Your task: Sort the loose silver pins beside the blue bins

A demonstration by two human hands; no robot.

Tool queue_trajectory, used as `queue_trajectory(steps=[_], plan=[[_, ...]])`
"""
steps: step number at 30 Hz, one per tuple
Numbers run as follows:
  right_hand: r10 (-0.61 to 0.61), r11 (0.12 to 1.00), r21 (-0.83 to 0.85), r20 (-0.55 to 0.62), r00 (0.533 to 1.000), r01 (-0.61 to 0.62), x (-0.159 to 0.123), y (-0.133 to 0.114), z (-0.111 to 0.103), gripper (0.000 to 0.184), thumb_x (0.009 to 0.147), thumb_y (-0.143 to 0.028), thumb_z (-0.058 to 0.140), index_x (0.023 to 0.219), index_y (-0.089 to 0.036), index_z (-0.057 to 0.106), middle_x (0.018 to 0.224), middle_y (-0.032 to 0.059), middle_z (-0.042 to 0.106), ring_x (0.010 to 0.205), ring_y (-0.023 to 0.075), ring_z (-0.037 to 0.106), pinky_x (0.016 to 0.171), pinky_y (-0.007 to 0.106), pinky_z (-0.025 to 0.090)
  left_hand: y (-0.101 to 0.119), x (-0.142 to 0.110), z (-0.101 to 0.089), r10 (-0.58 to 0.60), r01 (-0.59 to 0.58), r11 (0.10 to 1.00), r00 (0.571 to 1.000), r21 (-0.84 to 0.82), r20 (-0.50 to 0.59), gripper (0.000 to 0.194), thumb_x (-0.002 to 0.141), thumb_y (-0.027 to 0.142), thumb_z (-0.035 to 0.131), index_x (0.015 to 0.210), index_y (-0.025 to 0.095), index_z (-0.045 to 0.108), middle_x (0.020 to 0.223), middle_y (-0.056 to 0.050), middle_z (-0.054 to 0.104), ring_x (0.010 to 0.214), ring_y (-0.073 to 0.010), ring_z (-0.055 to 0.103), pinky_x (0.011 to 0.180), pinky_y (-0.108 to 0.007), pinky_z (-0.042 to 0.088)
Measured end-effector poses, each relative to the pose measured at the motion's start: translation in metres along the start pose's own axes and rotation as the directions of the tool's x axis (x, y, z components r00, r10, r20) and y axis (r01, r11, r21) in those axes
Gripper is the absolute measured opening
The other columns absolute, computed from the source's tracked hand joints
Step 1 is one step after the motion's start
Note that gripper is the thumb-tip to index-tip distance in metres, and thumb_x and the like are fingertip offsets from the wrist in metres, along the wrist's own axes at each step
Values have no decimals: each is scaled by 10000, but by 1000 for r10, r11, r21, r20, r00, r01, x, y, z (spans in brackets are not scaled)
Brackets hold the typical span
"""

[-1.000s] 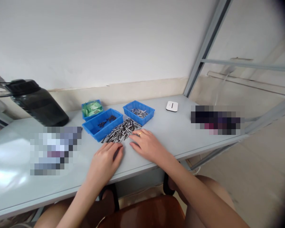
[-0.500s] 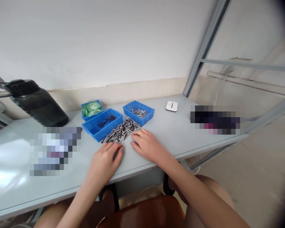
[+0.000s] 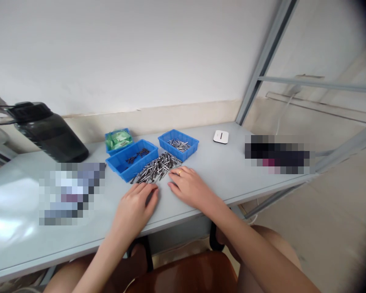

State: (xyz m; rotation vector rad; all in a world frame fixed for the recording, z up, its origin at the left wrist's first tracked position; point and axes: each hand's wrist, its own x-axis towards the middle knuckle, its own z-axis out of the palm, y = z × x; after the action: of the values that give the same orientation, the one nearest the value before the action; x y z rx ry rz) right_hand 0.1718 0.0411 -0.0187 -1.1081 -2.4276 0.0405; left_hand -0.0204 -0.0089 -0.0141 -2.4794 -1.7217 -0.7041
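Note:
A heap of thin metal pieces (image 3: 158, 166), silver and dark like small rivets or screws, lies on the table in front of two blue bins. My left hand (image 3: 137, 201) rests at the heap's near left edge, fingers loosely bent and thumb apart. At the near right edge lies my right hand (image 3: 187, 185), a ring on one finger, its thumb also apart from the fingers. Neither hand shows anything held. Dark pieces sit in the left blue bin (image 3: 117, 163); silver ones are in the right blue bin (image 3: 187, 154).
Behind the left bin stands a smaller blue bin with green plastic packaging (image 3: 119, 140). A large dark bottle (image 3: 53, 134) stands at the left. A white square device (image 3: 221, 137) lies to the right. Blurred-out items lie at both sides, and a metal post (image 3: 253, 95) rises at the right.

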Motion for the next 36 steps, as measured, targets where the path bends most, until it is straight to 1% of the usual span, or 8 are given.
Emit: queue_trajectory(steps=[8, 13, 17, 24, 29, 33, 36], plan=[[11, 999, 34, -25, 1000, -10, 0, -1, -1, 223, 921, -229, 491, 1072, -151, 635, 1117, 100, 622, 1106, 218, 515, 961, 386, 427, 1, 0, 0, 0, 0, 1000, 1000, 12, 4, 226, 942, 297, 432, 932, 178, 624, 912, -73, 687, 861, -255, 614, 791, -408, 491], [-7, 1000, 6, -14, 1000, 7, -1, 1, 2, 266, 947, -263, 461, 1134, -172, 626, 1212, 94, 602, 1161, 228, 490, 981, 398, 412, 0, 1, 0, -5, 4, 1000, 1000, 17, 9, 236, 944, 300, 423, 928, 177, 624, 908, -75, 688, 857, -256, 615, 788, -410, 494], [-1, 1000, -13, -1, 1000, 1, -1, 1, 2, 289, 949, -279, 464, 1173, -164, 606, 1219, 82, 607, 1161, 229, 491, 987, 395, 411, 0, 0, -1, -2, 2, 1000, 1000, 18, 1, 231, 943, 295, 425, 936, 177, 624, 908, -74, 687, 869, -259, 614, 796, -413, 493], [15, 1000, 10, 2, 1000, -15, 0, 0, -1, 255, 934, -258, 480, 1118, -148, 617, 1192, 94, 597, 1136, 228, 502, 977, 391, 421, 0, -1, -1, 1, -1, 1000, 1000, 14, 1, 233, 943, 293, 428, 940, 172, 626, 910, -76, 685, 861, -259, 616, 789, -413, 495], [23, 999, 33, -20, 1000, -22, -1, 0, -1, 245, 924, -232, 482, 1113, -141, 608, 1198, 99, 582, 1136, 224, 505, 995, 388, 419, 0, 0, -1, 6, -6, 1000, 1000, 22, 0, 232, 943, 288, 426, 934, 174, 628, 905, -74, 688, 861, -258, 619, 791, -416, 497], [0, 998, 56, -61, 998, 3, 0, 0, -2, 262, 923, -208, 477, 1130, -110, 605, 1196, 108, 588, 1141, 224, 502, 1012, 377, 416, -1, 0, 0, 5, -5, 1000, 1000, 17, -1, 227, 943, 289, 428, 936, 175, 624, 908, -70, 689, 861, -257, 622, 791, -415, 499], [-57, 994, 84, -99, 993, 65, 0, -1, -4, 269, 919, -202, 483, 1135, -104, 611, 1186, 102, 601, 1135, 220, 506, 1018, 364, 415, -2, -1, 2, -3, 3, 1000, 999, 6, -36, 227, 942, 304, 436, 1001, 167, 608, 942, -79, 689, 875, -259, 630, 784, -406, 503]])
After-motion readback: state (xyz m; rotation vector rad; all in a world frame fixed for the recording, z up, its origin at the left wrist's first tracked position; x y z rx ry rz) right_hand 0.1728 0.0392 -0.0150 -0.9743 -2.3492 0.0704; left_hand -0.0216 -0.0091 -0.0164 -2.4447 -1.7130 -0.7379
